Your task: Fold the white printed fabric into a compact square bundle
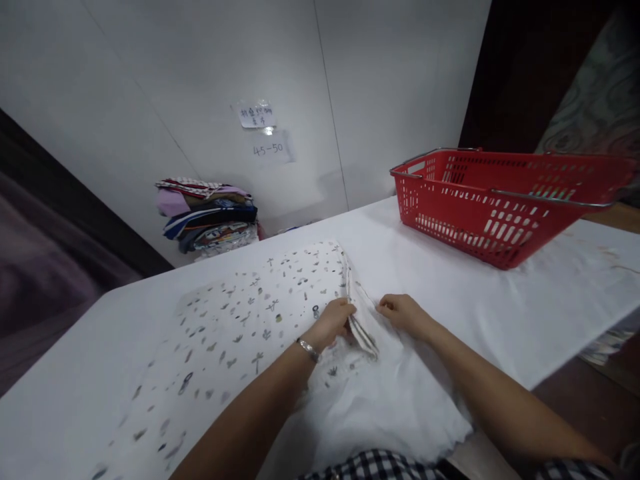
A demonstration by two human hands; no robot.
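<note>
A white cloth printed with small grey and brown motifs (250, 320) lies spread over the table, its right side gathered in several layered folds. My left hand (334, 320), with a silver bracelet at the wrist, is closed around those folds, thumb on top. Just to the right, my right hand (404, 313) has its thumb and fingers curled together in a pinch beside the white edge of the folds. Whether any cloth sits between its fingertips is too small to tell. Plain white fabric hangs rumpled below both hands, towards my body.
A red plastic basket (460, 207) with metal handles stands at the back right of the white-covered table (500, 327). A stack of folded fabrics (210, 213) is beyond the far edge at left. Handwritten paper signs (270, 147) hang on the pale wall.
</note>
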